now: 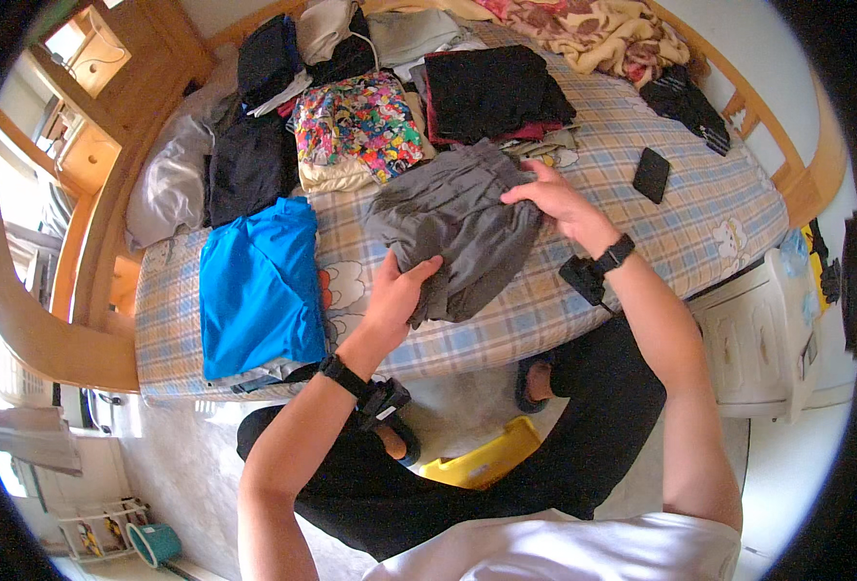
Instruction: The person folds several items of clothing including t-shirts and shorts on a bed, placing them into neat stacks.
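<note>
A grey cloth garment with a gathered waistband (464, 225) is bunched between my two hands above the bed's near side. My left hand (395, 290) grips its lower left edge, thumb on top. At its upper right edge, my right hand (559, 200) pinches the cloth. To the left lies a folded bright blue garment (261, 290) on top of other folded clothes. Behind the grey garment are a folded multicoloured patterned garment (359, 127) and a stack topped with black cloth (497, 94). Folded dark clothes (247, 167) lie beside the patterned one.
The bed has a plaid sheet (588, 305) and a wooden frame (769, 156). A black smartphone (651, 175), black clothing (689, 109) and a bunched patterned blanket (588, 33) lie to the right. A grey pillow (174, 167) is at left; a yellow plastic object (486, 454) is on the floor.
</note>
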`<state>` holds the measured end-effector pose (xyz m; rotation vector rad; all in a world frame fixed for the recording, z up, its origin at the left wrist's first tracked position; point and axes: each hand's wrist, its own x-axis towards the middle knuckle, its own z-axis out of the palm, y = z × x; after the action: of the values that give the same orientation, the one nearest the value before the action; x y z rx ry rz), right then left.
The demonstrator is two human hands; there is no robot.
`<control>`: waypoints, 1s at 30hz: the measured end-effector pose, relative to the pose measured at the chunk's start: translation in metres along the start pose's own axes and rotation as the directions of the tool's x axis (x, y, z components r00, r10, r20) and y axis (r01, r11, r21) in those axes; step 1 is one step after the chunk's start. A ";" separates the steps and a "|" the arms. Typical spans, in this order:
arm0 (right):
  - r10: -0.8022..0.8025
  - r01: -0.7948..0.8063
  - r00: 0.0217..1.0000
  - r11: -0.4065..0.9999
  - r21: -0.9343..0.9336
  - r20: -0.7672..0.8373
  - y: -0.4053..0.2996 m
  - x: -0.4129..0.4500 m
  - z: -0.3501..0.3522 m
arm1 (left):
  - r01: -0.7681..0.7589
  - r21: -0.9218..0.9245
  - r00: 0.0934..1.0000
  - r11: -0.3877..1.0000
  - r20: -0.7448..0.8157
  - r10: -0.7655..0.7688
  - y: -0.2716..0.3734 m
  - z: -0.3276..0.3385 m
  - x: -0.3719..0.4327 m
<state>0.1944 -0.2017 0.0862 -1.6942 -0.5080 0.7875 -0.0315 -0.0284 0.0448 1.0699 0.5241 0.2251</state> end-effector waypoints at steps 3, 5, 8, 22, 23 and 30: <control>-0.018 0.020 1.000 0.976 -0.215 0.012 -0.014 -0.018 -0.008 | 0.269 0.129 0.963 0.955 -0.002 -0.271 -0.005 -0.012 0.005; -0.027 0.020 1.000 0.914 -0.405 -0.011 -0.009 -0.016 -0.018 | 0.188 0.616 0.977 0.765 -0.041 -0.207 0.017 -0.001 -0.002; -0.555 0.231 0.808 0.607 -0.760 -0.198 0.014 0.011 -0.040 | -0.011 0.953 0.996 -0.302 0.035 0.077 0.053 0.024 -0.018; -0.455 0.164 0.885 0.497 -0.852 -0.095 -0.003 0.170 -0.011 | -0.402 0.831 0.884 -0.384 0.462 0.074 0.011 -0.033 -0.002; -0.424 0.182 0.900 0.571 -0.800 -0.099 -0.008 0.171 -0.015 | -0.394 0.837 0.888 -0.378 0.453 0.076 0.011 -0.037 -0.003; -0.620 0.238 0.740 0.604 -0.761 -0.260 -0.023 0.174 -0.033 | -0.356 0.881 0.914 -0.310 0.398 0.080 0.022 -0.026 0.001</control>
<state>0.3384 -0.0980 0.0712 -2.2147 -0.8817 -0.3123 -0.0428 0.0027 0.0540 2.9686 0.1784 -0.0664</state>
